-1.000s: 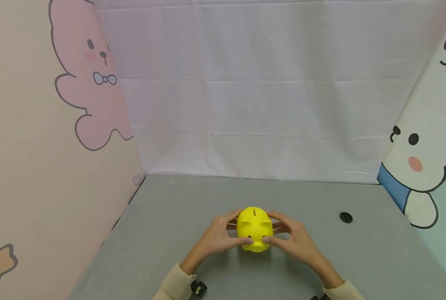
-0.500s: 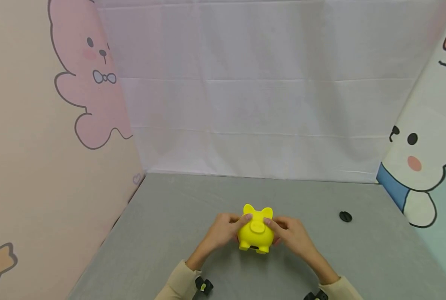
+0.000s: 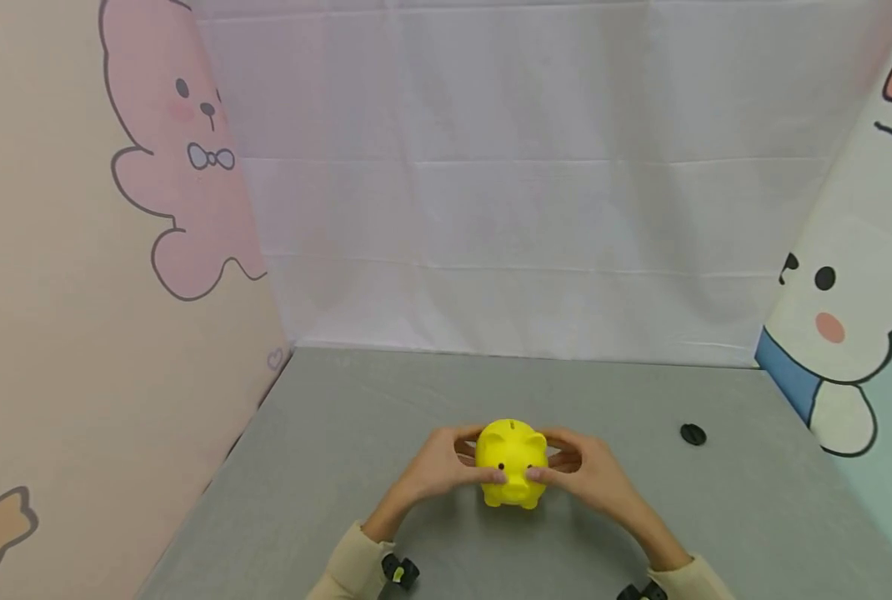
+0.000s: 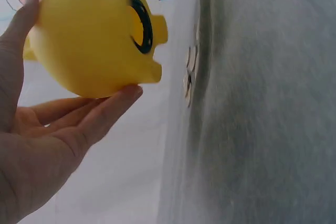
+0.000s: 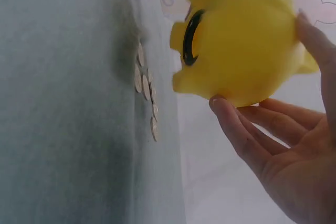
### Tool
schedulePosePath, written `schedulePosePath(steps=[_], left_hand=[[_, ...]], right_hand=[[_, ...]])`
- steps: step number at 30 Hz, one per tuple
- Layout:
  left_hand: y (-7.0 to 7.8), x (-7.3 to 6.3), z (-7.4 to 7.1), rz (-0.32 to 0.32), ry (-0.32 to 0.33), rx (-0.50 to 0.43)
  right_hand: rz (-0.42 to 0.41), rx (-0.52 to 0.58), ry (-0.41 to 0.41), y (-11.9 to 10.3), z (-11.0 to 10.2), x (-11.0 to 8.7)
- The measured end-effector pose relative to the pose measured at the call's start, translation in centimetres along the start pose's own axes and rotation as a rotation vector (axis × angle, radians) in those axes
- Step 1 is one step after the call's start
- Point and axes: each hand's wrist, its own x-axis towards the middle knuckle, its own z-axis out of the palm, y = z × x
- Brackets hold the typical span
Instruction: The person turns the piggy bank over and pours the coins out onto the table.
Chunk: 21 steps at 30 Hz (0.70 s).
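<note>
Both hands hold a yellow piggy bank [image 3: 512, 457] between them, raised off the grey table, its snout facing me and the coin slot on top. My left hand [image 3: 442, 462] grips its left side, thumb by the snout and fingers behind. On the other side my right hand [image 3: 592, 475] grips it the same way. In the wrist views, a black-rimmed opening [image 4: 146, 24] shows in the belly between the feet. Several coins [image 5: 146, 86] lie on the table below it; the piggy bank and hands hide them in the head view.
A small round black plug [image 3: 693, 434] lies on the grey tabletop [image 3: 386, 392] to the right, apart from the hands. White cloth [image 3: 521, 208] hangs at the back, and side walls with cartoon figures flank the table.
The piggy bank tipped back, so that its snout and feet showed, then tipped forward again to nearly level. Both hands turned with it and kept their grip. The black plug stayed put.
</note>
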Motion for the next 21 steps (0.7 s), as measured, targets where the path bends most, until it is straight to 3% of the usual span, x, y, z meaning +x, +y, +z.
schedulePosePath(steps=[2,4,7,9,12,21], left_hand=[[0.0,-0.3,-0.1,0.078,-0.002,0.025],[-0.1,-0.5,0.0,0.232,0.026,0.121],[-0.1,-0.6,0.0,0.501,0.143,0.306],[-0.1,-0.6,0.0,0.622,0.235,0.403],[-0.1,-0.4,0.0,0.663,0.27,0.424],[-0.5,-0.6,0.1,0.567,0.214,0.34]], right_hand=[[-0.11,-0.041,0.021,0.3,0.0,-0.2],[-0.284,-0.091,0.067,0.6,0.1,-0.4],[-0.554,-0.17,0.181,1.0,0.4,-0.4],[-0.672,-0.213,0.248,1.1,0.5,-0.4],[-0.712,-0.214,0.276,1.3,0.6,-0.3],[-0.652,-0.214,0.26,1.5,0.9,-0.2]])
